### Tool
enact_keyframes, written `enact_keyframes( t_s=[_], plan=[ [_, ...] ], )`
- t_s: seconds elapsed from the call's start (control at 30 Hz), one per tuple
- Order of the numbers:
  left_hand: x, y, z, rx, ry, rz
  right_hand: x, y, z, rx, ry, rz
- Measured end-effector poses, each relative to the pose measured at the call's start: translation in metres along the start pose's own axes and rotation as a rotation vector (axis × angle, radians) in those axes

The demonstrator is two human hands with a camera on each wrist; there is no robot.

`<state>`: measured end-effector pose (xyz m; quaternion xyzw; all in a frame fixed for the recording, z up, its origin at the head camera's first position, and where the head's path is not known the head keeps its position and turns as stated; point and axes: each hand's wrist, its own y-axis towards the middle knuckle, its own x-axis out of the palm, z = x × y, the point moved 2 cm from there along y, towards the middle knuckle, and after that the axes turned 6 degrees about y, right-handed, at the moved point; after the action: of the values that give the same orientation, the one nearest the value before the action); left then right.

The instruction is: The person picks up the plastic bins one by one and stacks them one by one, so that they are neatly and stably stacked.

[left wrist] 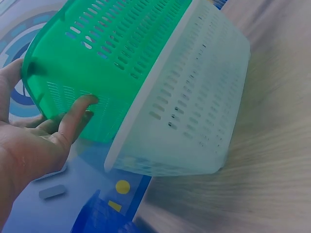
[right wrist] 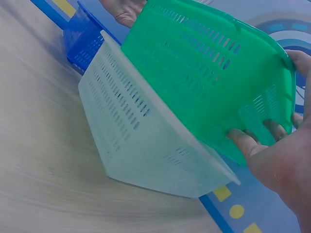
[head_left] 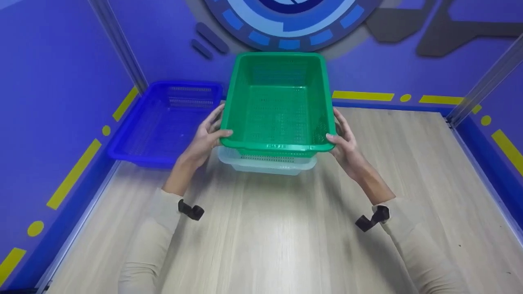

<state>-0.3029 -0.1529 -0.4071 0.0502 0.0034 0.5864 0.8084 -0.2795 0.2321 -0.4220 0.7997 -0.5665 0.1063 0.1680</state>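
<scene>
Both hands hold a green plastic basket (head_left: 278,110) by its sides, close to the near corners. The left hand (head_left: 205,134) has its thumb over the rim and its fingers against the slotted outer wall. On the opposite side the right hand (head_left: 345,139) grips in the same way, its fingertips (right wrist: 238,138) on the green wall. Beneath the green basket stands a whitish translucent basket (left wrist: 194,97) on the table. In both wrist views the lower part of the green basket sits inside the white one's rim, its bottom hidden there.
A blue basket (head_left: 163,130) stands left of the white one, near the left wall. The wood-grain table (head_left: 261,228) is bounded by blue printed panels (head_left: 163,41) at the back and sides. Black straps with small mounts (head_left: 191,210) circle both sleeves.
</scene>
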Motion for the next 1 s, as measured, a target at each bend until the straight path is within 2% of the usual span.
enact_keyframes(
  t_s=[0.3,0.77,1.0],
  plan=[
    [-0.008,0.0,-0.01,-0.06,-0.006,-0.03,-0.001,-0.002,0.015,0.041,-0.032,0.011],
    [-0.014,0.001,-0.013,-0.101,0.004,-0.01,-0.002,-0.002,0.019,0.067,-0.064,-0.022],
    [-0.014,0.004,-0.015,-0.116,0.052,-0.001,-0.005,-0.001,0.022,0.047,-0.107,-0.024]
  ],
)
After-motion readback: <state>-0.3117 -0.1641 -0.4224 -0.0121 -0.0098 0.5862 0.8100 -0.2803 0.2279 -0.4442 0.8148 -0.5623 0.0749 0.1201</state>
